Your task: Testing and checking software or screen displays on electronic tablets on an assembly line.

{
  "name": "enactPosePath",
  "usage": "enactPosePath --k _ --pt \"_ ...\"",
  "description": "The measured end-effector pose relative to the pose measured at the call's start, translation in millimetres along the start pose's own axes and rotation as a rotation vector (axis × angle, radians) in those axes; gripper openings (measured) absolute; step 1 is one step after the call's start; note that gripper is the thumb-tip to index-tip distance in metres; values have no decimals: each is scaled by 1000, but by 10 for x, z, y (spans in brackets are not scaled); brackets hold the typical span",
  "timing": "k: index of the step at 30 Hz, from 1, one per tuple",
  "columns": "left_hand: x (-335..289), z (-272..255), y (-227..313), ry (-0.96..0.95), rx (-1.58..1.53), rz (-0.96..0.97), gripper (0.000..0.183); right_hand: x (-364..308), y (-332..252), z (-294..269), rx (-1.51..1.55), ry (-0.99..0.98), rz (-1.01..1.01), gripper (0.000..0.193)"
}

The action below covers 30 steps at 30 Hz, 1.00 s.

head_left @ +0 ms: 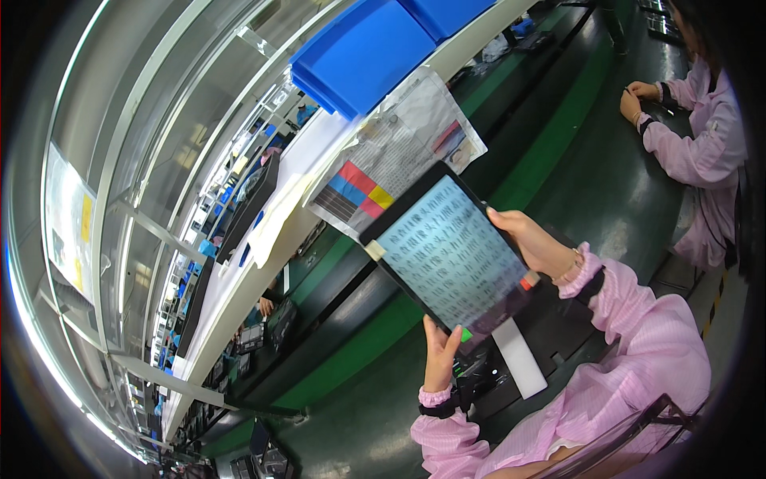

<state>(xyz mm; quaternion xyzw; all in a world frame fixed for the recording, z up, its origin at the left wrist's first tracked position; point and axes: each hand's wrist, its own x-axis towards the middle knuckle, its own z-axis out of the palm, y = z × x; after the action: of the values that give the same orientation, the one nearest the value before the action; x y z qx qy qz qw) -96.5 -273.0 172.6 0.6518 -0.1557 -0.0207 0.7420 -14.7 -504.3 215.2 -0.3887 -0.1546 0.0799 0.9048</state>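
Observation:
A tablet (455, 247) with a black frame and a lit screen full of lines of text is held up in front of me, tilted. My left hand (440, 353) is closed on its lower edge, thumb on the front beside a small green tab (466, 334). My right hand (538, 246) grips the right edge, its thumb near the upper part of that side and the other fingers mostly hidden behind. An orange-red tab (529, 279) sticks out below the right hand, and a beige tab (374, 251) is on the left edge.
Below the tablet a white strip (520, 363) lies on a black tray-like piece on the dark green bench (343, 431). Printed sheets (399, 144) hang from a pale shelf with blue bins (363, 60). On the right sits a co-worker in a pink sleeve (678, 152), hands together.

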Motion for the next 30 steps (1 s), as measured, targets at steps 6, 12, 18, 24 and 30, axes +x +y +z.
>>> enactPosePath --k 6,12,18,24,30 --pt "4 126 -43 160 225 -17 45 -624 227 -189 71 78 114 39" --pt "-80 319 -187 257 298 -45 36 -1051 353 -363 13 201 147 39" --pt "-210 419 -150 384 292 -208 39 -1091 204 -286 -32 174 137 40" --pt "-631 494 -109 202 496 -221 41 -1050 -63 -97 -131 125 34 40" --pt "-972 658 -226 117 470 -241 45 -1039 -292 79 -161 31 -3 39"
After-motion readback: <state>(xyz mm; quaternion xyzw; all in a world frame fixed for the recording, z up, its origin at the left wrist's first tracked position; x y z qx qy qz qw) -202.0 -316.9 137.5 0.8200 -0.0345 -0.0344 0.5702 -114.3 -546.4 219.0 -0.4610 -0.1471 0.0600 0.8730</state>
